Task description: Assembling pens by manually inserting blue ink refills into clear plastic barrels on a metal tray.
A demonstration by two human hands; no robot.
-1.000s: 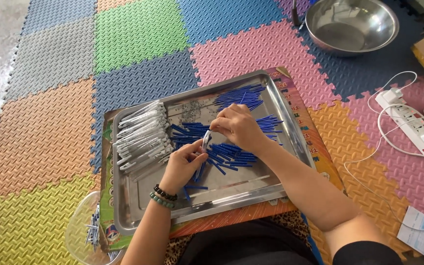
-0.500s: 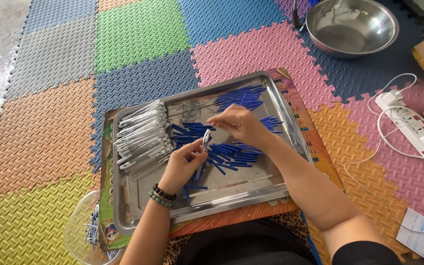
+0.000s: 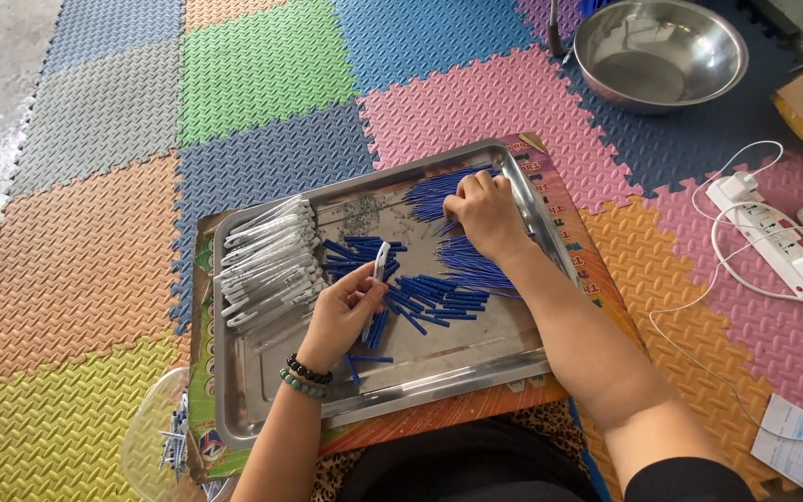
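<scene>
Tray [image 3: 262, 409]: a wide steel one, resting on a printed card on a floor of coloured foam mats [image 3: 262, 65], in front of a seated person. Inside it, at the left, a stack of clear pen barrels [image 3: 267, 265] lies side by side. Across the middle and far right, thin blue refills [image 3: 439, 293] are scattered in loose heaps.

The right hand [image 3: 483, 212] reaches to the far heap of refills, fingers curled down and touching them; whether it has pinched any I cannot tell. The left hand [image 3: 341, 311], with bead bracelets at the wrist, is held over the middle of the tray and grips one clear barrel [image 3: 378, 265] upright between thumb and fingers.

Beyond the tray, at the far right, sits a steel bowl [image 3: 659, 51]. To the right lies a white power strip [image 3: 773, 232] with cables. At the near left, just off the tray's corner, a clear tub [image 3: 155, 442] holds small pen parts.
</scene>
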